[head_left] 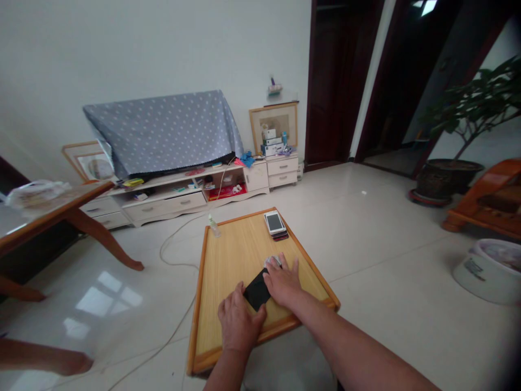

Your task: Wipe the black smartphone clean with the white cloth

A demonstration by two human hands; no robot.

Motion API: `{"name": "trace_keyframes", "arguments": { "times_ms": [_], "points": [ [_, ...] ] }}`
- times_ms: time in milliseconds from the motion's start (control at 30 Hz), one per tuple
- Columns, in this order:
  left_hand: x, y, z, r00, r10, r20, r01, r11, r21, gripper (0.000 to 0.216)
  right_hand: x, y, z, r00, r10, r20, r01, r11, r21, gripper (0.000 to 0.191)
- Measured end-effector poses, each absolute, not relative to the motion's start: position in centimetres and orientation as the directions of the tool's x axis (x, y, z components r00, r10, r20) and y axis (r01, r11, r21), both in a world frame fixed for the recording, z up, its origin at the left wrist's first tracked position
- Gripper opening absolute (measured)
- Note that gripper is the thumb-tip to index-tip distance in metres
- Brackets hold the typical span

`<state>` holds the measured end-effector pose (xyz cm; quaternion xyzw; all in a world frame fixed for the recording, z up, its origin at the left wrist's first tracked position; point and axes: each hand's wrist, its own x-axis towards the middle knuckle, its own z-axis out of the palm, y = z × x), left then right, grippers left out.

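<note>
My left hand (241, 319) clamped a flat black glassy phone (257, 291); beneath my right hand (284, 279), fingers apart, was crumpled white tissue (268, 262). Next, apparent wiping needed steadiness.

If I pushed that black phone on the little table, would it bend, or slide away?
The black phone probably wouldn't bend: it looks flat with straight edges. It might slide easily, since its dark face looks smooth, though the left hand at its edge may steady it. It's unlikely to roll or tip, because it's lying flat.
</note>
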<state>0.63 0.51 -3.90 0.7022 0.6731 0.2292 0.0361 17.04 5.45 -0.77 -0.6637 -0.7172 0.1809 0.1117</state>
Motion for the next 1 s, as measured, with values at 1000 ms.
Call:
{"name": "trace_keyframes", "arguments": {
  "times_ms": [1000],
  "points": [
    [0.5, 0.6, -4.2, -0.016, 0.962, 0.271, 0.944, -0.075, 0.323, 0.068, 18.4, 2.0, -0.9, -0.227, 0.972, -0.068, 0.897, 0.181, -0.403, 0.056]
  ]
}}
